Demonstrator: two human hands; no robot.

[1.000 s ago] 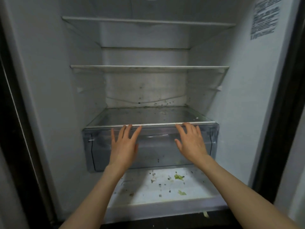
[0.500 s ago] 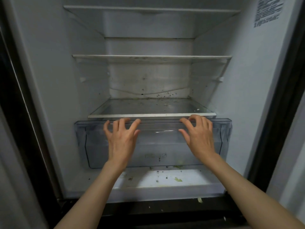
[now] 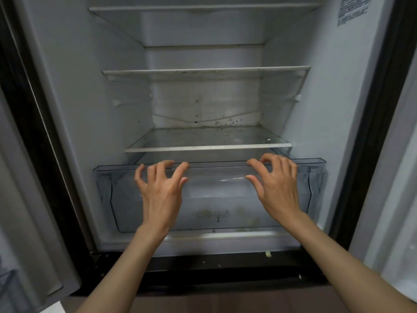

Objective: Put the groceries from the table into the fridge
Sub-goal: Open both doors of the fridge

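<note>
Clear plastic lay under curled, spread fingertips (image 3: 171, 164): left hand (image 3: 161, 190) and right hand (image 3: 278, 188) hooked the drawer (image 3: 316, 177) rim inside the fridge (image 3: 90, 86). Uneven pulling could jam it crooked. No groceries were visible.

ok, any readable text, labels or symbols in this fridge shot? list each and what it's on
No text can be read.
White printed sticker on the fridge's right inner wall: many lines of dark print, too small and blurred to read.
Clear plastic crisper drawer: a row of four small square icons on its front with a mark below, too faint to make out.
Neither the left hand nor the right hand covers either marking.
</note>
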